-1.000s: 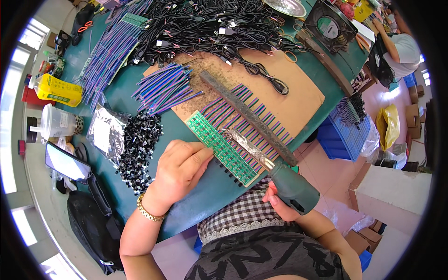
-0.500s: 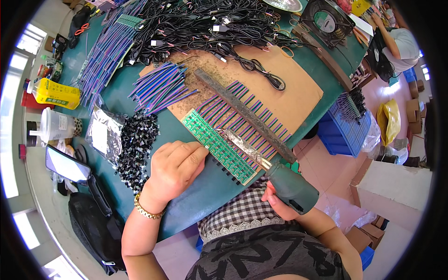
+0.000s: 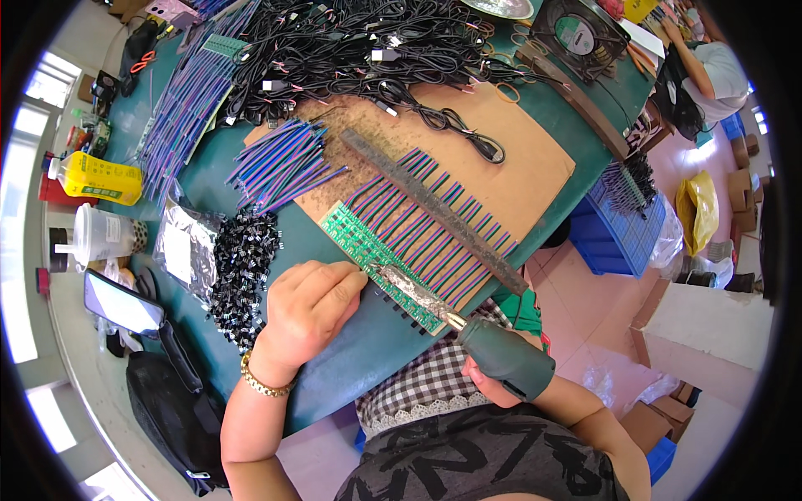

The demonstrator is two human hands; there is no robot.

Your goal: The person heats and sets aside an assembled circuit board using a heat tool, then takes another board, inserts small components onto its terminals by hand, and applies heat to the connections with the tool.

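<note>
My right hand (image 3: 491, 386) grips the dark green handle of a soldering iron (image 3: 508, 357). Its blotched silver barrel lies low over a green circuit board panel (image 3: 347, 230), the tip close to my left fingertips. At the panel's near edge, my left hand (image 3: 307, 307) is closed in a pinch; whatever sits between the fingers is hidden. Several small black parts stick out along that edge. From the panel's far side run rows of coloured wires (image 3: 408, 242), with a long dark bar (image 3: 434, 203) lying across them on a brown board (image 3: 535, 159).
Left of my hand are a heap of small black connectors (image 3: 242, 280) and a silver bag (image 3: 185, 246). Loose coloured wires (image 3: 280, 167) and a mass of black cables (image 3: 334, 58) lie beyond. A fan (image 3: 576, 37) stands far right. Another person (image 3: 718, 71) sits beyond.
The soldering iron has moved left and toward me; its tip went from the wire side of the panel to near my left fingertips. My left hand has barely shifted.
</note>
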